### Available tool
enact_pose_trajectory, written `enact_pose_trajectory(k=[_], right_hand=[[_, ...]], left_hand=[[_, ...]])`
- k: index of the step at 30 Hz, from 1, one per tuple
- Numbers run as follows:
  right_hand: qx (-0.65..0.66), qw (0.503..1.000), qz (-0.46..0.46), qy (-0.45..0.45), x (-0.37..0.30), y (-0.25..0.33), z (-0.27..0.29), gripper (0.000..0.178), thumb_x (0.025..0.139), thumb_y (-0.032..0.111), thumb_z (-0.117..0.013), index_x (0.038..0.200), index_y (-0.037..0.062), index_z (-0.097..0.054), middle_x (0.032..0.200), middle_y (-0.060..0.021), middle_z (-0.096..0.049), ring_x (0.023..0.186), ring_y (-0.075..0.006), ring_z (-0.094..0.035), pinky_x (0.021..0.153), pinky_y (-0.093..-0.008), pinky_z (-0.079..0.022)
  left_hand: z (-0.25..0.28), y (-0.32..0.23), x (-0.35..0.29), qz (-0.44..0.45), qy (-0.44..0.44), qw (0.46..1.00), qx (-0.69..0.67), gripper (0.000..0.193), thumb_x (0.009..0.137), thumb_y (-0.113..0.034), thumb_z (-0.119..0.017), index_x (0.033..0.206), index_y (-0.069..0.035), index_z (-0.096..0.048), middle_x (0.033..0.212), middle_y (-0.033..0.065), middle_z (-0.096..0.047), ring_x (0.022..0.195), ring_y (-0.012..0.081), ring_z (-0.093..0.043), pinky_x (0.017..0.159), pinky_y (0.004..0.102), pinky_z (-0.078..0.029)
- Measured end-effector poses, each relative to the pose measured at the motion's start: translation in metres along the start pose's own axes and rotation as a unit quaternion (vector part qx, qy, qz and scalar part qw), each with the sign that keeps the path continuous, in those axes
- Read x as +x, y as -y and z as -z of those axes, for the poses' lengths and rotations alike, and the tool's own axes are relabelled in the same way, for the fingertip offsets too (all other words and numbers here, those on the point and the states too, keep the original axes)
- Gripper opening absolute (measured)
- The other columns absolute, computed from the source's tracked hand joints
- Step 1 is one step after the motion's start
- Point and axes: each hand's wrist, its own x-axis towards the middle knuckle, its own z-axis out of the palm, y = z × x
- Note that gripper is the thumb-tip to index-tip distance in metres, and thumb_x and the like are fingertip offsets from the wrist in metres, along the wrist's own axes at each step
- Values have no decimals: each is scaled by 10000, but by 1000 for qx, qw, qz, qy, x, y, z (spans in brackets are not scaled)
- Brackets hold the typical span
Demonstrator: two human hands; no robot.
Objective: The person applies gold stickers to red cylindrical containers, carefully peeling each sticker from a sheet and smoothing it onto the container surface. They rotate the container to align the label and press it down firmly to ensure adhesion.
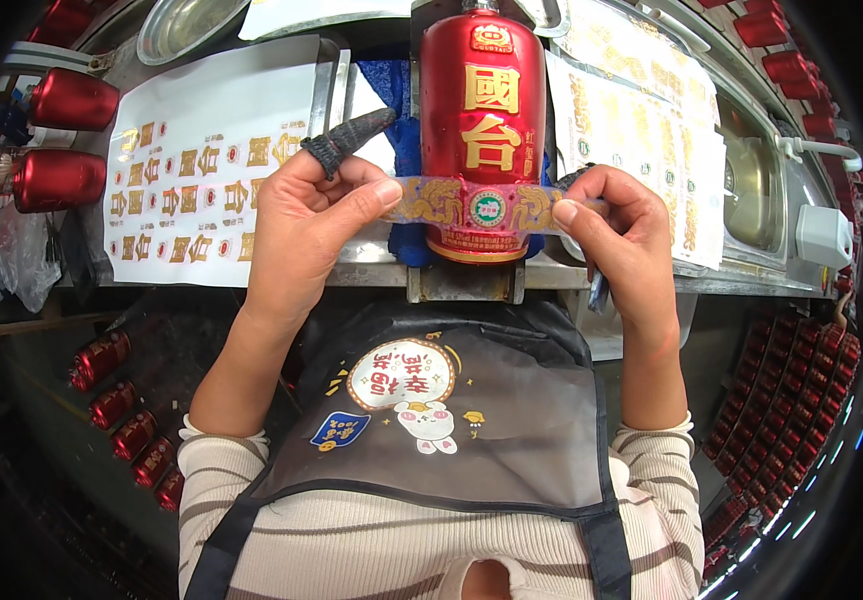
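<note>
Spanning left fingertips (pixel 388 193) to right fingertips (pixel 565 212), patterned strip (pixel 488 208)

Red btl (pixel 483 120) is cut off (neck, top edge).

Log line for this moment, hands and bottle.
left hand: pinching left end of strip | right hand: pinching right end | strip: across lower part of red bottle, contact unclear

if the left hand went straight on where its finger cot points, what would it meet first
Most likely the red bottle: the left hand points its dark finger cot forward and right toward it. Blue padding also shows in that line, apparently lower, though depth is unclear.
</note>
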Motion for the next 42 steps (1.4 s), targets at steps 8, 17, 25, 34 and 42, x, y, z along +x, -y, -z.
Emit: enact_pose_trajectory(k=[8, 17, 25, 34, 42], right_hand=[[-1, 1000, -3, 0, 2, -1, 0, 120, 903, 94, -695, 839, 42, -608, 668, 83, -526, 559, 22, -403, 488, -171, -282], [-14, 1000, -1, 1, 6, -9, -1, 141, 911, 128, -705, 842, 56, -606, 667, 98, -502, 562, 24, -375, 495, -174, -255], [22, 1000, -14, 16, 8, -10, 0, 98, 913, 96, -709, 886, 25, -649, 784, 38, -624, 663, 11, -503, 571, -161, -372], [16, 984, 54, -166, 9, -24, -2, 162, 928, 70, -656, 1076, 8, -630, 1001, -31, -662, 739, -4, -562, 653, -159, -431], [16, 996, 82, -36, 10, -26, -23, 504, 859, 196, -788, 1216, 4, -489, 1184, -114, -560, 684, -35, -612, 565, -172, -456]], left_hand=[[-1, 3, 2, 6, -5, 1000, 3, 86, 878, -13, -739, 937, -6, -677, 858, 37, -702, 795, 89, -655, 764, 250, -540], [-5, 9, 4, 16, -7, 1000, -5, 98, 878, -8, -738, 959, 3, -683, 877, 33, -702, 816, 83, -652, 775, 246, -541], [-8, 14, 6, 19, -15, 1000, 9, 116, 889, -16, -731, 989, 14, -680, 882, 38, -705, 814, 94, -658, 782, 256, -550], [-7, 11, 8, -67, -17, 985, 156, 473, 970, -66, -629, 1427, -24, -514, 1374, 130, -592, 1260, 179, -545, 1041, 324, -453], [-28, 20, 9, -90, 80, 983, 136, 724, 953, -196, -689, 1523, 37, -308, 1531, 187, -408, 1438, 245, -362, 1187, 396, -272]])
